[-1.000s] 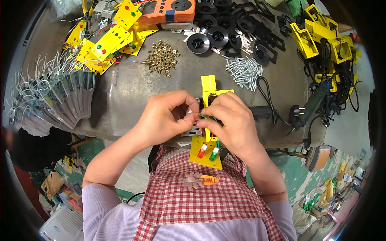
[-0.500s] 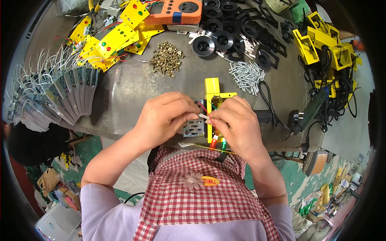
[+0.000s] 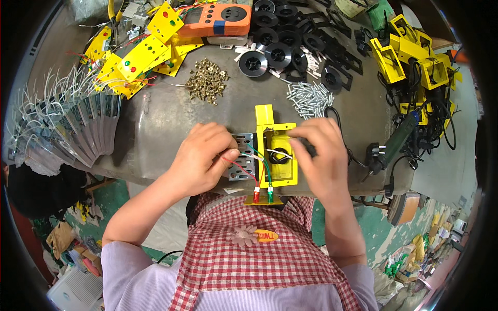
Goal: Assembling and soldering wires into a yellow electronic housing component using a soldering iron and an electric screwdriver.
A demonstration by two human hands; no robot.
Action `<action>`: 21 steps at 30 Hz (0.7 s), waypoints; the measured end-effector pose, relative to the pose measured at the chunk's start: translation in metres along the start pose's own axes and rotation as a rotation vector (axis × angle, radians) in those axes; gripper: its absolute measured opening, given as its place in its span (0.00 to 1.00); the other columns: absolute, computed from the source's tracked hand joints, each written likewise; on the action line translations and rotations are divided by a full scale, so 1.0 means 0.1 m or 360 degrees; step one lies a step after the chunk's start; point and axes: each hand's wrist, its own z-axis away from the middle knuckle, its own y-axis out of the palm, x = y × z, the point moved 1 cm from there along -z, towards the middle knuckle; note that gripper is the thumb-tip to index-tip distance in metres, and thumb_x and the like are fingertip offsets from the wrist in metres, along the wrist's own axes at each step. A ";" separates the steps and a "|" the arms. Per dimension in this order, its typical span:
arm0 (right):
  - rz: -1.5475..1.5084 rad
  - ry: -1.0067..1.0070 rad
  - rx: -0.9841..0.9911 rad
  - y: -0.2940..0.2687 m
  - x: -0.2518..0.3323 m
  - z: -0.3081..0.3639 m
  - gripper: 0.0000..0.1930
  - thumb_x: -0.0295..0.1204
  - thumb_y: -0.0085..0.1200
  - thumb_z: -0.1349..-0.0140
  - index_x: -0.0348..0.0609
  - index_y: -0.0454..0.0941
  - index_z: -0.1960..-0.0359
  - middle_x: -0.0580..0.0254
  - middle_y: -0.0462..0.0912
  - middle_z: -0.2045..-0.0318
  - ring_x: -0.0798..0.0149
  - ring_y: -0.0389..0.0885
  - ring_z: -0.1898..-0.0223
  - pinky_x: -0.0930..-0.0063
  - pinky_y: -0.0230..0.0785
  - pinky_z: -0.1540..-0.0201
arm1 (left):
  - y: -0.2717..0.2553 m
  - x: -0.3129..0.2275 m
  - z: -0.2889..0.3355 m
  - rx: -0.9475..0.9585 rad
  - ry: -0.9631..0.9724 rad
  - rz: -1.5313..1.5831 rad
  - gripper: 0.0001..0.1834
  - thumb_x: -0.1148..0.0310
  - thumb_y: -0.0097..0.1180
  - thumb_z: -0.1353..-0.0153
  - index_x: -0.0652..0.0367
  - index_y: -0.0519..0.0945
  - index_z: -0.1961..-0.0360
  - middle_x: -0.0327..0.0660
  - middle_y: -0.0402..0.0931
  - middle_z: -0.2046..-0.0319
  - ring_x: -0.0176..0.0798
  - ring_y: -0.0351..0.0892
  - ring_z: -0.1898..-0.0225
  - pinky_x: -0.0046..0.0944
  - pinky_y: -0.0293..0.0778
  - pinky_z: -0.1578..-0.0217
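Red wire (image 3: 240, 167) pinched beside an open yellow box (image 3: 294, 171)

The left hand's (image 3: 203, 158) thumb and forefinger press together on the red wire, seemingly to keep it clear of the box, which lies open side up at the bench's (image 3: 166, 111) near edge, probably for access to the white wires (image 3: 278, 152). The right hand (image 3: 326, 155), blurred, is just right of the box; whether it grips the dark object (image 3: 307, 147) by its fingers, I cannot tell.
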 end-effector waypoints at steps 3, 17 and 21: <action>0.0193 -0.0333 -0.0028 0.15 -0.01 -0.15 0.09 0.27 0.63 0.51 0.43 0.81 0.67 0.64 0.76 0.68 0.60 0.72 0.60 0.66 0.64 0.55 | 0.02 0.02 -0.01 0.0001 0.0018 0.0037 0.05 0.70 0.55 0.43 0.58 0.73 0.72 0.41 0.69 0.74 0.48 0.69 0.68 0.43 0.62 0.64; -0.1729 0.0452 0.0334 -0.02 -0.30 0.11 0.06 0.19 0.54 0.38 0.33 0.74 0.61 0.58 0.81 0.71 0.71 0.80 0.69 0.79 0.73 0.64 | -0.21 0.12 -0.43 0.0015 0.0016 0.0091 0.05 0.71 0.58 0.44 0.61 0.77 0.72 0.44 0.73 0.72 0.49 0.73 0.67 0.41 0.69 0.62; -0.1652 0.0444 0.0387 0.01 -0.32 0.11 0.08 0.20 0.58 0.41 0.34 0.78 0.60 0.61 0.84 0.68 0.71 0.83 0.66 0.79 0.74 0.61 | -0.06 -0.02 -1.23 -0.0106 0.0500 -0.0334 0.05 0.74 0.62 0.50 0.60 0.81 0.70 0.41 0.75 0.68 0.47 0.74 0.63 0.43 0.72 0.62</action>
